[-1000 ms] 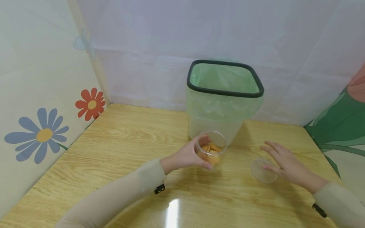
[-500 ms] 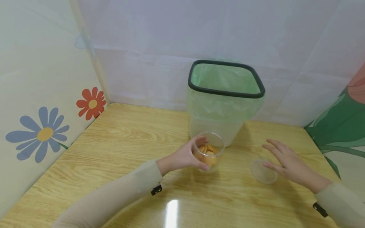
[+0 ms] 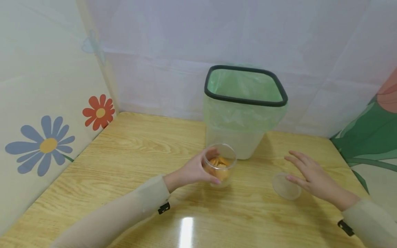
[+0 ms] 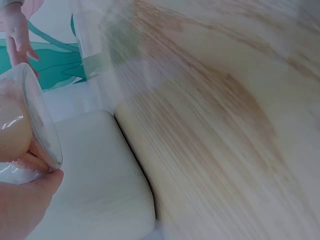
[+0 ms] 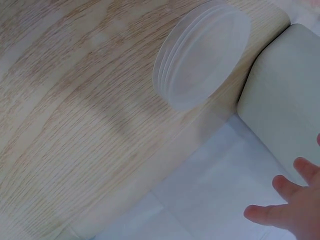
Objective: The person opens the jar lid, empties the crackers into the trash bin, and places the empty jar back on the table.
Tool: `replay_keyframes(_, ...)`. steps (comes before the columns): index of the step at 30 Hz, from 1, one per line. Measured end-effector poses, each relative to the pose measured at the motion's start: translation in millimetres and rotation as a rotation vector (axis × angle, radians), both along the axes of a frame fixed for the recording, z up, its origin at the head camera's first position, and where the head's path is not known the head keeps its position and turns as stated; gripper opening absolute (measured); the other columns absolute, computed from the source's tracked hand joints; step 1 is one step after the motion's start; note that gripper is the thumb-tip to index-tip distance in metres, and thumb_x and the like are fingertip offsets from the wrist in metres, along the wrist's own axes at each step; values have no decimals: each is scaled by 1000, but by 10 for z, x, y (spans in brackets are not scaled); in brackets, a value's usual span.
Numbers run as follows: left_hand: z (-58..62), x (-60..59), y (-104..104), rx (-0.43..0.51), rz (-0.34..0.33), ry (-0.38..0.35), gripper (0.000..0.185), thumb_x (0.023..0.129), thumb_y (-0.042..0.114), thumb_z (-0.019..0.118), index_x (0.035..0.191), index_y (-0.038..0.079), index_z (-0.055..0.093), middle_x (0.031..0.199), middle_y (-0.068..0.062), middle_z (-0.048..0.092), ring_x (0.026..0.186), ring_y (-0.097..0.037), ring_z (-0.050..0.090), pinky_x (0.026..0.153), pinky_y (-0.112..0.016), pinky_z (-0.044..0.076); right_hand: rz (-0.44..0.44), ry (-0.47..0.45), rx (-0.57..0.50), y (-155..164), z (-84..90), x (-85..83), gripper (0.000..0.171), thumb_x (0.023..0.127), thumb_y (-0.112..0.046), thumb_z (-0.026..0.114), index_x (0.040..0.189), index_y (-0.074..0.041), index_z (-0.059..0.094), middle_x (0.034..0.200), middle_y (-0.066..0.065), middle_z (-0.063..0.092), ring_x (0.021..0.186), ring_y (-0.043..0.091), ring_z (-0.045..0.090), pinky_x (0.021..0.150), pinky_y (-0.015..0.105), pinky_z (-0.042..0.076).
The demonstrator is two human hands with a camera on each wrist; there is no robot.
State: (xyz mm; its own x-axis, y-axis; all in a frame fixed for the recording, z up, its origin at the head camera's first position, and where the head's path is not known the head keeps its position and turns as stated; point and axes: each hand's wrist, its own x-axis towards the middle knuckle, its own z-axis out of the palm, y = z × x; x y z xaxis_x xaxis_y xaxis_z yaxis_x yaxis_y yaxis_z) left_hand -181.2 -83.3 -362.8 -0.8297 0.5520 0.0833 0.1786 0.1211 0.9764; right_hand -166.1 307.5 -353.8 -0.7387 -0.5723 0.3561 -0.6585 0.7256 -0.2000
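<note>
At your far left, a printed blue flower [image 3: 48, 146] and a red flower [image 3: 100, 113] decorate the wall beside the wooden table [image 3: 149, 141]. Your left hand [image 3: 194, 171] grips the clear jar [image 3: 228, 173] round its side, thumb in front; the jar is upright, with orange pieces [image 3: 221, 164] inside, near the table's middle. Close behind it the bin [image 3: 237, 141], with a green liner [image 3: 245, 117] and black rim [image 3: 245, 101], blocks the way straight back. Between the jar and your right hand [image 3: 316, 181] lies the translucent lid [image 3: 286, 190]. That hand holds nothing, its fingers spread, near printed green leaves [image 3: 378, 132] at far right.
</note>
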Motion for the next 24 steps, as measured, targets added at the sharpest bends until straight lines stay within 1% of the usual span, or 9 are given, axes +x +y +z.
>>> replay_keyframes(3, 7, 4, -44, -16, 9, 0, 103, 68, -1, 86, 150, 0, 25, 150, -12, 39, 138, -26, 35, 113, -43, 25, -8, -26, -17, -8, 9, 9, 57, 88, -25, 72, 133, 0, 48, 139, 31, 39, 120, 55, 37, 86, 71, 32)
replay_keyframes(7, 31, 17, -78, -15, 12, 8, 103, 68, -1, 86, 150, -1, 23, 150, -15, 37, 138, -28, 34, 113, -44, 25, -12, -43, -35, -7, 20, 18, 56, 88, -23, 72, 133, 1, 48, 140, 31, 38, 121, 55, 36, 87, 71, 32)
replay_keyframes(11, 40, 21, -97, -14, 16, 13, 104, 67, -1, 86, 150, -3, 23, 150, -16, 38, 138, -29, 35, 113, -46, 24, -15, -41, -38, -11, 25, 22, 56, 88, -24, 72, 132, 1, 48, 139, 31, 38, 121, 55, 36, 86, 71, 32)
replay_keyframes(18, 40, 20, -137, -17, 45, 27, 103, 67, 1, 87, 150, -1, 24, 149, -14, 39, 137, -28, 36, 112, -46, 26, -11, -32, -41, -33, 33, 19, 55, 89, -23, 71, 133, 1, 48, 139, 31, 39, 121, 54, 37, 86, 70, 33)
replay_keyframes(24, 70, 27, -171, -33, 71, 38, 103, 68, 1, 87, 150, 0, 25, 148, -13, 41, 137, -27, 36, 112, -47, 26, -16, -49, -75, -42, 44, 14, 53, 91, -20, 69, 133, 3, 47, 140, 32, 38, 122, 54, 36, 87, 71, 33)
